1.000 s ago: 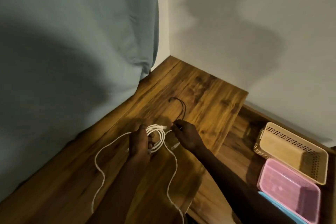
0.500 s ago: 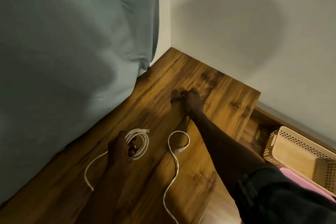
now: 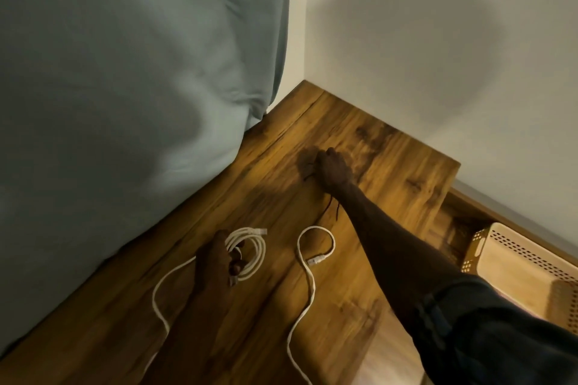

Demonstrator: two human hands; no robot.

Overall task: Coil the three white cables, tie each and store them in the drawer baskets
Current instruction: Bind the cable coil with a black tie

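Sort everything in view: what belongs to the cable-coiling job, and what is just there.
Job:
- white cable coil, gripped by left hand
- loose cable end on the wooden top
- dark tie under right hand
- beige basket

Just there:
- grey-green curtain
- wall

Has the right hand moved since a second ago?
Yes. The right hand has left the coil and reached toward the table's far wall corner, onto the black tie.
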